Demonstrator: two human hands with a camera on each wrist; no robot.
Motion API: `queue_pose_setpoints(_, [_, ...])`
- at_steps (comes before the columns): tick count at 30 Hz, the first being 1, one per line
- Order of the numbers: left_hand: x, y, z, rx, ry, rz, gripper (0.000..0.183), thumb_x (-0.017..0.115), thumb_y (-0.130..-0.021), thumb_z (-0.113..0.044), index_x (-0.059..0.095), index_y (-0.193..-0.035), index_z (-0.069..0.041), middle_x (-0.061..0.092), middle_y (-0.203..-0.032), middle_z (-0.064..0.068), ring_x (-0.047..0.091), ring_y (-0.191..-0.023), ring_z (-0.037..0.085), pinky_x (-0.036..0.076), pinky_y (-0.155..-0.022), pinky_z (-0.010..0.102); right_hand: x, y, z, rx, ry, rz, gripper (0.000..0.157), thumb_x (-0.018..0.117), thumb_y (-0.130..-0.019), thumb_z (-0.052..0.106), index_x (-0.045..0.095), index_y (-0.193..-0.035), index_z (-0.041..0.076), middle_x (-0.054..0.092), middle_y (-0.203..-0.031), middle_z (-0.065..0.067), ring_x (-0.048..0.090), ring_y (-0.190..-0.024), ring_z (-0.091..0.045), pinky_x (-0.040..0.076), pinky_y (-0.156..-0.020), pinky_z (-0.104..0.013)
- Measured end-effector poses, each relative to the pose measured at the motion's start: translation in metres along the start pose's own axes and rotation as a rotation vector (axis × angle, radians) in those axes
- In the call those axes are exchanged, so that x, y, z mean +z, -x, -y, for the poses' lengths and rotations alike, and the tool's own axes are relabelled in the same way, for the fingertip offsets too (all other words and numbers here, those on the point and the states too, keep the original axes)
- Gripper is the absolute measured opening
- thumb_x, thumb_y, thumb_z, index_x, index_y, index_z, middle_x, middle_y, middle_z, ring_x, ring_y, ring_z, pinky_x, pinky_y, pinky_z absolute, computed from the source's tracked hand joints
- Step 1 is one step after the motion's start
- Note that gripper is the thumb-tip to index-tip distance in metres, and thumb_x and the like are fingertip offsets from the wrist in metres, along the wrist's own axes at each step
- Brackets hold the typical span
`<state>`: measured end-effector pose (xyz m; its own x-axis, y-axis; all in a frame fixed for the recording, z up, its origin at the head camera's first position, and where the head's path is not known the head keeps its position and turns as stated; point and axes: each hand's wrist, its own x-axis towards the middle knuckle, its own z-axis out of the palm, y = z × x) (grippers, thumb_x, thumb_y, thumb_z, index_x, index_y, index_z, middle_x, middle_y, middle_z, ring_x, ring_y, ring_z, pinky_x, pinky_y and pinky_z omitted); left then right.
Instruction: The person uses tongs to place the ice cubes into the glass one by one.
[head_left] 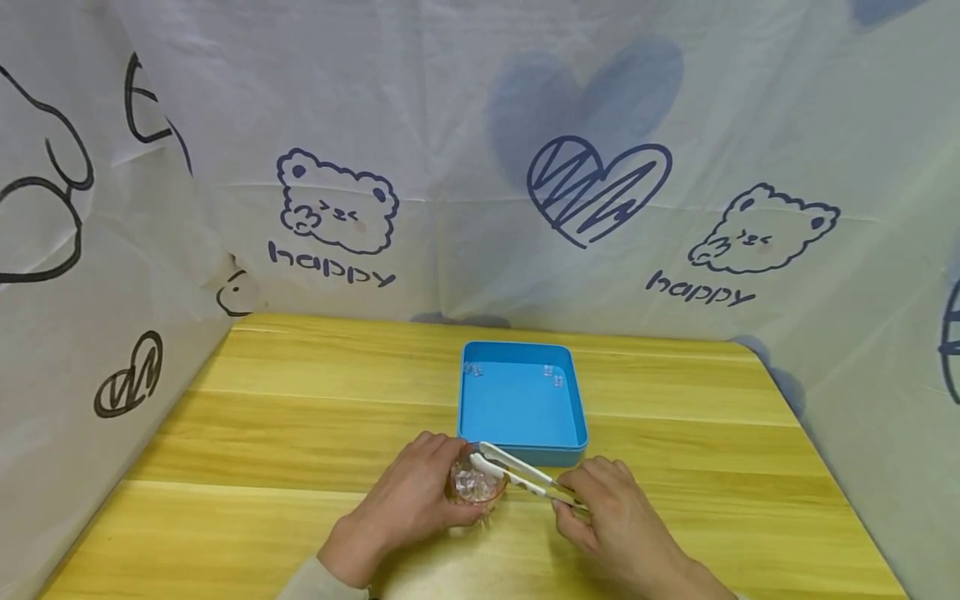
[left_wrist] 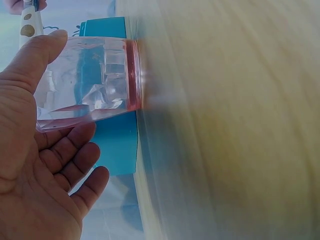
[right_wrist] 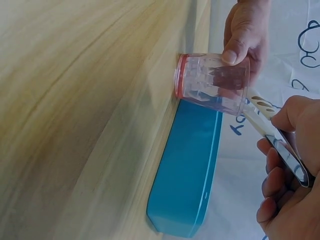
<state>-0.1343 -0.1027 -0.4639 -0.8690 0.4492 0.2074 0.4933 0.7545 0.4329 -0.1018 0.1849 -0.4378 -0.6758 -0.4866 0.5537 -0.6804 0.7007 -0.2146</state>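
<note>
A clear pinkish plastic cup (head_left: 480, 487) stands upright on the table, partly filled with clear ice-like cubes (right_wrist: 202, 80). My left hand (head_left: 412, 492) grips the cup near its rim, thumb on one side and fingers on the other. In my right hand (head_left: 618, 517) is a pair of tongs (right_wrist: 285, 150) with metal handles and white, brown-spotted ends, held between thumb and fingers. The tong tips are at the cup's mouth, over the cubes. Just behind the cup sits a blue tray (head_left: 517, 454), with several clear cubes (head_left: 553, 377) near its far corners.
The wood-grain table (head_left: 300, 417) spreads out on both sides of the tray. White cloth (head_left: 465, 167) printed with bears and hearts hangs behind the table and along its left and right sides.
</note>
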Motion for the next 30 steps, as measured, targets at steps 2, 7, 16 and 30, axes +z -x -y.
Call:
queue_pose_setpoints(2, [0.0,0.0,0.0,-0.002,-0.002,0.001,0.069,0.087,-0.08,-0.056,0.067,-0.13,-0.013,0.07,-0.116,-0.003,0.058,-0.106,0.013,0.054,-0.095,0.039,-0.001,-0.001,-0.001,0.011,0.002,0.003,0.016,0.08,-0.083,0.013,0.07,-0.095,0.018,0.061,-0.085,0.016,0.05,-0.08,-0.001,0.041,-0.07,-0.023])
queue_pose_setpoints(7, [-0.001,0.0,0.0,-0.004,-0.003,0.001,0.071,0.087,-0.079,-0.056,0.066,-0.13,-0.011,0.07,-0.117,-0.002,0.058,-0.107,0.014,0.055,-0.096,0.04,-0.003,-0.007,-0.005,0.035,0.002,-0.003,0.017,0.081,-0.084,0.013,0.07,-0.095,0.019,0.064,-0.087,0.016,0.052,-0.081,-0.001,0.04,-0.069,-0.023])
queue_pose_setpoints(16, [0.001,0.0,0.002,-0.004,0.001,-0.001,0.07,0.087,-0.078,-0.058,0.066,-0.128,-0.013,0.07,-0.117,-0.003,0.059,-0.109,0.014,0.055,-0.098,0.042,-0.001,-0.024,-0.017,0.08,0.023,-0.005,0.011,0.08,-0.086,0.011,0.07,-0.091,0.011,0.065,-0.083,0.006,0.057,-0.078,-0.007,0.047,-0.068,-0.029])
queue_pose_setpoints(30, [0.001,0.0,0.002,-0.018,0.0,0.019,0.073,0.087,-0.078,-0.06,0.066,-0.13,-0.013,0.07,-0.12,-0.003,0.059,-0.11,0.015,0.054,-0.1,0.041,0.024,-0.053,-0.037,0.311,0.095,0.239,0.012,0.075,-0.094,0.017,0.072,-0.092,0.005,0.069,-0.085,-0.004,0.06,-0.078,-0.02,0.046,-0.073,-0.038])
